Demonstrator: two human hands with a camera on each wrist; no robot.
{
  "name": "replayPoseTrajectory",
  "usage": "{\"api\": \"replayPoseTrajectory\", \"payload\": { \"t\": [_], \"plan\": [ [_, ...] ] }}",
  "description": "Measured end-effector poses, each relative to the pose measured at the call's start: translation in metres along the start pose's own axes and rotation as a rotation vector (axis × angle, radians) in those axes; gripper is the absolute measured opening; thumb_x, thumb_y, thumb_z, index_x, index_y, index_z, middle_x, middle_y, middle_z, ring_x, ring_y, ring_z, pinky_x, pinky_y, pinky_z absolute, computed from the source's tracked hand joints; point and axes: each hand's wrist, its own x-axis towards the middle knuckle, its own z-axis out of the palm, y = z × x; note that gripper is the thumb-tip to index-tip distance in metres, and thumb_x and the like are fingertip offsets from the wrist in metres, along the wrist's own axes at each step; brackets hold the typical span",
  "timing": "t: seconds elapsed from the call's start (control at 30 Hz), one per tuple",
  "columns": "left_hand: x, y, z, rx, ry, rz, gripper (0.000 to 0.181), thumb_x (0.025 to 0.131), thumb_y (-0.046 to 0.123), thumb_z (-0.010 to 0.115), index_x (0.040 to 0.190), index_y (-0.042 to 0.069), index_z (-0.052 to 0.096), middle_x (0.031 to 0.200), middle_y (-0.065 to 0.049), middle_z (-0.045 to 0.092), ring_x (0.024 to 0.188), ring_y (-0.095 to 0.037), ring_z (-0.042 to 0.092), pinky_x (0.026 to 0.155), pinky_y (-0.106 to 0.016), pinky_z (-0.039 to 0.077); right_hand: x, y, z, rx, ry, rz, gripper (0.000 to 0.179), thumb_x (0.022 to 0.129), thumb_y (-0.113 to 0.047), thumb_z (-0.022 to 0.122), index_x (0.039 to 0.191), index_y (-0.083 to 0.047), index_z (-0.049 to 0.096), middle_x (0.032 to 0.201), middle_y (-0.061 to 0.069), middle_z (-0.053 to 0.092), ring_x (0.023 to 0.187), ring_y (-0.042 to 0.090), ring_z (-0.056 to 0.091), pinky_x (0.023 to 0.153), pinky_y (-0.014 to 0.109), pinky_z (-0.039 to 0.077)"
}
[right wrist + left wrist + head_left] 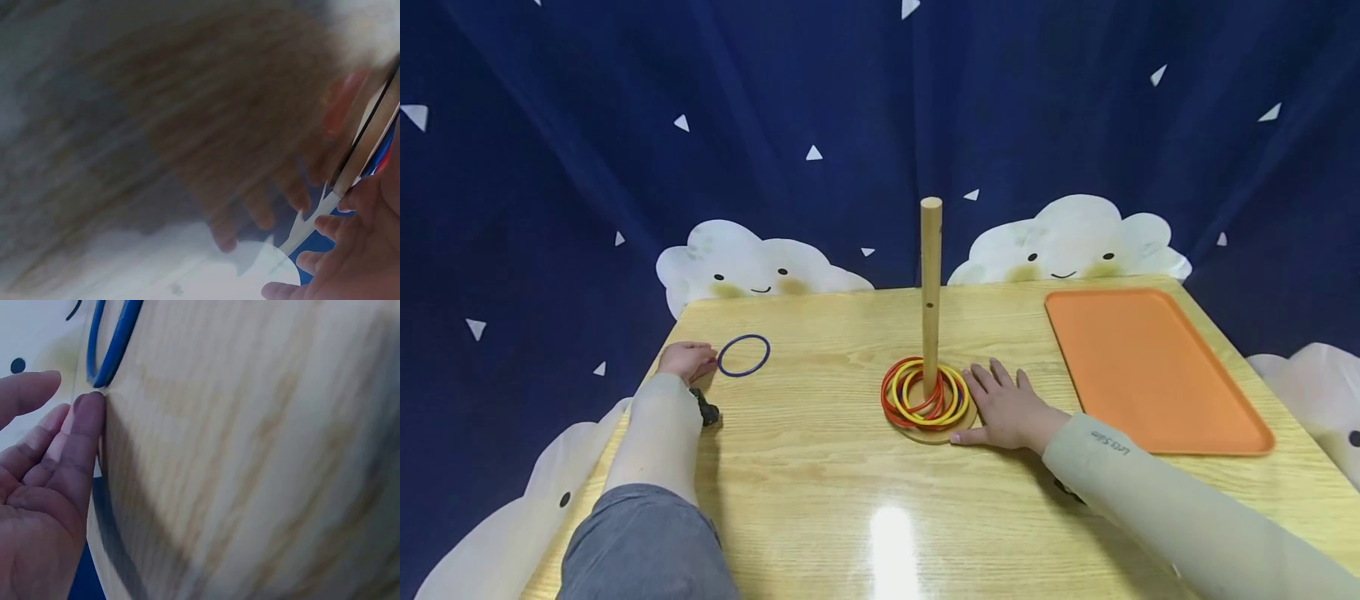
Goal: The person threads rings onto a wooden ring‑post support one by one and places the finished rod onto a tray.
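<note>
A thin blue ring [745, 336] lies at the left of the table, and my left hand [688, 361] is just beside it. In the left wrist view the fingertips [89, 406] come right up to the blue ring [122, 337], fingers extended and thumb apart. A wooden post [931, 283] stands upright on a round base [921, 437]. Several rings lie round its foot: red ones [886, 407], yellow ones [967, 403], and a little blue among them. My right hand [1009, 412] rests with spread fingers at the base's right edge, thumb toward the front.
An orange tray [1142, 367] lies on the right side of the wooden table [805, 500]. Behind the table hangs a dark blue curtain [760, 100] with white triangles and smiling clouds. Light glares off the tabletop near the front.
</note>
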Motion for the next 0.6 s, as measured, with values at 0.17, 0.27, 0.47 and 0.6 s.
{"api": "replayPoseTrajectory", "payload": {
  "t": [0.17,0.27,0.47,0.6],
  "plan": [
    [0.003,0.001,0.007,0.291,0.03,0.067,0.048,0.097,0.014,0.069,0.136,-0.011,0.056,0.105,-0.011,0.065,0.083,-0.01,0.062,0.082,-0.026,0.054,0.0,0.003,0.002,0.005,0.005,0.006,0.111,0.09,-0.076,0.059,0.16,0.003,0.026,0.163,0.027,0.027,0.15,0.053,0.016,0.112,0.077,0.021],
    [0.001,0.005,0.01,0.557,0.056,0.142,0.036,0.092,0.019,0.073,0.116,-0.007,0.065,0.1,-0.013,0.068,0.091,-0.025,0.06,0.081,-0.035,0.049,0.002,0.006,0.005,0.007,0.018,0.006,0.112,0.09,-0.076,0.059,0.16,0.004,0.026,0.163,0.027,0.028,0.15,0.053,0.016,0.112,0.077,0.021],
    [-0.003,0.013,0.012,0.829,-0.009,0.204,0.01,0.087,0.007,0.068,0.086,-0.003,0.069,0.076,-0.01,0.066,0.07,-0.024,0.061,0.062,-0.033,0.052,0.005,0.006,0.007,0.006,0.02,0.001,0.113,0.089,-0.078,0.058,0.161,0.003,0.025,0.164,0.026,0.027,0.15,0.052,0.015,0.112,0.077,0.02],
    [-0.006,0.017,0.017,0.93,-0.078,0.237,0.008,0.079,0.001,0.067,0.073,-0.001,0.071,0.066,-0.008,0.066,0.055,-0.019,0.06,0.053,-0.03,0.054,0.004,0.005,0.007,0.007,0.006,0.009,0.113,0.089,-0.078,0.057,0.161,0.003,0.025,0.164,0.026,0.026,0.151,0.052,0.014,0.113,0.077,0.019]
  ]
}}
